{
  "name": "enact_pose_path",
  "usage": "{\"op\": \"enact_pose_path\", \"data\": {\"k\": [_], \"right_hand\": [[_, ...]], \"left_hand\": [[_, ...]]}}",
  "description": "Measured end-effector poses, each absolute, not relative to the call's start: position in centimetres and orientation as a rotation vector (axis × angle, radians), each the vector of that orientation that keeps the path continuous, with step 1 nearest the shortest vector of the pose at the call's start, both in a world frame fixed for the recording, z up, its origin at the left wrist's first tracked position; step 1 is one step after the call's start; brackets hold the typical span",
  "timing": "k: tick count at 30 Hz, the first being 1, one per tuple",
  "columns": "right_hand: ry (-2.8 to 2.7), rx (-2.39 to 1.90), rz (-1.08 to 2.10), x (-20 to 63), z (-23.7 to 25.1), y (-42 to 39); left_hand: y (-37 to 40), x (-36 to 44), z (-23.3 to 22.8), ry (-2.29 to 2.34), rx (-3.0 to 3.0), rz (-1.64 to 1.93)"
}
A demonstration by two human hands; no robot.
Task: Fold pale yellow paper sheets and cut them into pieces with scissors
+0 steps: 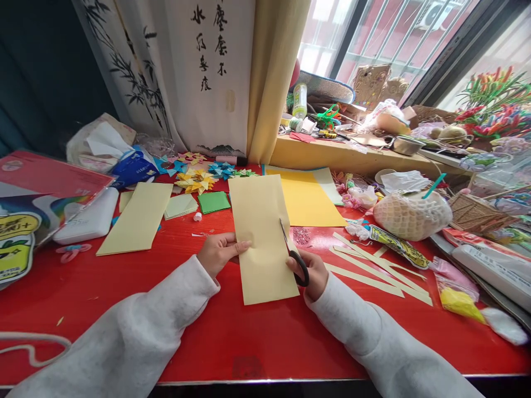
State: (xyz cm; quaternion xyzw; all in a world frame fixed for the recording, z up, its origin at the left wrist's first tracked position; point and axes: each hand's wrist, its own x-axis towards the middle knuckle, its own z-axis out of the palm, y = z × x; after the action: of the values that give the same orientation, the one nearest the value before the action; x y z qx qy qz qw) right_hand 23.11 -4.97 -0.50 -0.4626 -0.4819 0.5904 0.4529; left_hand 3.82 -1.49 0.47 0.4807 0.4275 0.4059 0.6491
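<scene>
Pale-yellow rectangular paper sheet [262, 232]: pos. center, over near-mid part of the glossy red bench [249, 345], long side running away from the person; whether its underside touches the bench can't be told. L hand [218, 255]: fingers pinch the sheet's L edge approx. mid-length, thumb on top, rest mostly hidden below; paper dips slightly at the thumb. R hand [313, 273]: fingers wrapped on the black-handled metal scissors [296, 257], blades pointing away along the sheet's R side. Blade gap too fine to read; can't confirm if blades are apart or together. A narrow flap of paper shows just R of the blades. Step in hand (judged): lengthwise cut, R edge, prob. to take off a narrow strip. Ref. pcs.: several long pale-yellow paper strips [364, 279] lie loose & partly crossed R of the R hand, similar color to the sheet, which supports this reading. Next move, if the cut is to be carried on, calls for: (a) L fingers holding the sheet steady & flat, w/ thumb clear of the blade line; (b) R fingers working the handles w/ blades kept parallel to the R edge, for even strip width. Caution: slack or bend btwn. hands may let the cut wander. Adj. stock: tall pale-yellow folded paper piece [136, 220], far L of the sheet, apart from both hands; bright-green square paper stack [213, 202], just L of the sheet's far half.
</scene>
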Motion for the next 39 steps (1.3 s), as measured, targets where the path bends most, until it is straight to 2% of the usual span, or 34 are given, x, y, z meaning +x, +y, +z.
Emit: {"op": "enact_pose_path", "data": {"k": [25, 39], "right_hand": [[-1.168, -1.129, 1.354, 23.38, -0.60, -4.75], [-1.145, -1.089, 1.403, 23.52, -0.80, -4.67]], "left_hand": [[-2.03, 4.26, 0.69, 0.970, 1.094, 0.859], [-2.43, 4.66, 0.69, 0.935, 1.083, 0.835]]}}
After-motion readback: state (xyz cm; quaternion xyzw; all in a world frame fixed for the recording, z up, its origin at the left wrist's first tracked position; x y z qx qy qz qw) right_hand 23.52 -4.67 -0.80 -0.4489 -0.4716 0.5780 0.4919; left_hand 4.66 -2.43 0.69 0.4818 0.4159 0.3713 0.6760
